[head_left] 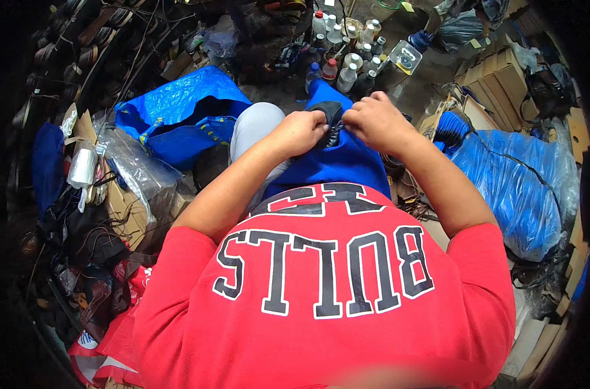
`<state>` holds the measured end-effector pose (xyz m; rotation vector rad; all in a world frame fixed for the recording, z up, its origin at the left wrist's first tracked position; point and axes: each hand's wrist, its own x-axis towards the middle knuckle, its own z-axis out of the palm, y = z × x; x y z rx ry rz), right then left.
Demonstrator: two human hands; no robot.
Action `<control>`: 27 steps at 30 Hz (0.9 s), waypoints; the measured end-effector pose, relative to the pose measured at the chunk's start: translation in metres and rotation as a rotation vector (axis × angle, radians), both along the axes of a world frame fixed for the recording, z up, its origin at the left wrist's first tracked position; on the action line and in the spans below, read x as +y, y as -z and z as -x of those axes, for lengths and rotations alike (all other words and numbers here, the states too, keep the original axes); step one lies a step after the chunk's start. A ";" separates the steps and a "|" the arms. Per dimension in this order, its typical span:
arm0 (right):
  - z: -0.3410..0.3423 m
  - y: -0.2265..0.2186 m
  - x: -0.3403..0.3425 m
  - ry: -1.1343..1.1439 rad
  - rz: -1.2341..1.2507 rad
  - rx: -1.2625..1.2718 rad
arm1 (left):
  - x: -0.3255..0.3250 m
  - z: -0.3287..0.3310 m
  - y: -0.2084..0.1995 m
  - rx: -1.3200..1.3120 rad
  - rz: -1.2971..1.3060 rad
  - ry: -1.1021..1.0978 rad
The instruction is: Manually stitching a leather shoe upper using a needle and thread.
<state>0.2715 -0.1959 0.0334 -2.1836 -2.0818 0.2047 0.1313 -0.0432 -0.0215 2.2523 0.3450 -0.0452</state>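
A black shoe (330, 111), partly covered by my fingers, rests on the blue cloth (347, 165) over my lap. Dark laces show along its middle. My left hand (300, 132) is closed on the shoe's left side, thumb and fingers pressed together at its edge. Just to the right, my right hand (378, 123) is pinched near the laces, its fingertips close together. What lies between those fingertips is too small to make out.
An open blue bag (184, 113) lies at the left, beside clear plastic wrapping (136, 162). Several bottles (347, 78) stand ahead. Cardboard boxes (499, 84) and a large blue plastic-wrapped bundle (512, 188) are on the right. Shelves of shoes (68, 71) line the far left.
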 end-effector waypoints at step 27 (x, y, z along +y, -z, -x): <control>0.006 -0.028 0.025 0.148 -0.459 2.049 | 0.008 0.047 -0.090 -0.524 1.192 0.122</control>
